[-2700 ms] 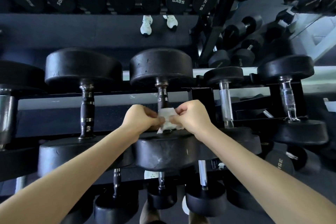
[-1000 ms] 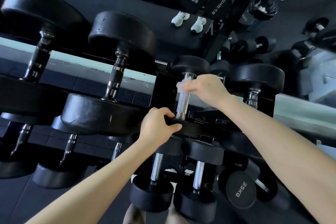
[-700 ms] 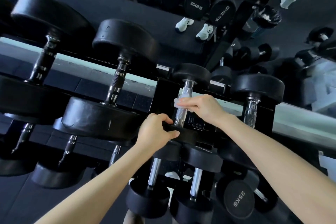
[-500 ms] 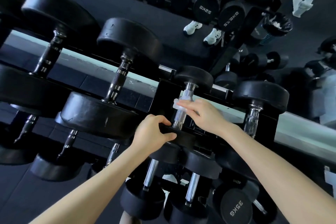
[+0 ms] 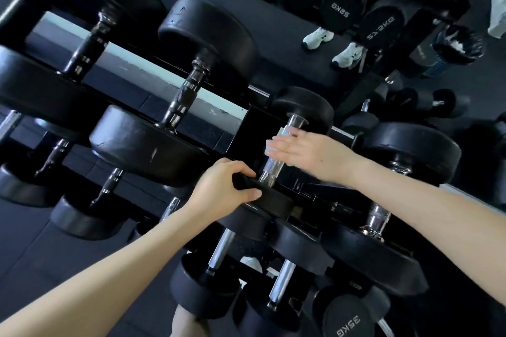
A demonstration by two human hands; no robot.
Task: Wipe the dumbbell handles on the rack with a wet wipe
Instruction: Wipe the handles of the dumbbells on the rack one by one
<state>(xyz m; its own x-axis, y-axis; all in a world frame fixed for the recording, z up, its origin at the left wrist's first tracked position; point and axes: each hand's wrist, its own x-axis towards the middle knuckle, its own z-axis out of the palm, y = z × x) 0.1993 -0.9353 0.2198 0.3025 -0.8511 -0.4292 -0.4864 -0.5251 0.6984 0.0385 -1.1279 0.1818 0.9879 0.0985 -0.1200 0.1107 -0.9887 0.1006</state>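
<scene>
With left hand (image 5: pixel 227 189), gripping the near black end of a small dumbbell (image 5: pixel 301 107); with right hand (image 5: pixel 306 153), fingers flat, blurred, pressing the wet wipe (image 5: pixel 269 145) onto its chrome handle (image 5: pixel 272 167). Probably mid-wipe; impossible to tell which other handles are done. Rack post (image 5: pixel 252 131) just left, bigger dumbbell (image 5: pixel 410 150) just right: free room only along the handle.

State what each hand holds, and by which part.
The left hand grips the small dumbbell's near head by its rim. The right hand, blurred, presses the wet wipe on the chrome handle with straight fingers, not gripping.
</scene>
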